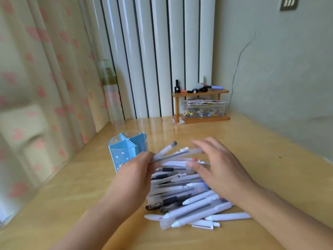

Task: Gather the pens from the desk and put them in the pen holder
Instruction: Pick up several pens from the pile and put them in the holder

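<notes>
Right now your left hand point(137, 166) is pinched shut on the ends of a few pens point(171, 150), which fan up and away from it, probably so you can square them into a bundle before tipping them in. Your right hand point(216, 168) is spread open, fingers flat, palm down over the far ends of that fan and touching at least one of them, seemingly to steady or align them. Beneath both hands the rest of the pens lie in a loose pile point(189, 201) on the glossy wooden desk point(252, 159): slim round barrels, mostly white or frosted plastic, some with dark grips. The pen holder point(126, 150) stands upright just beside your left hand, a blue and clear plastic cup split into compartments, which look empty, so the gathering is barely begun.
</notes>
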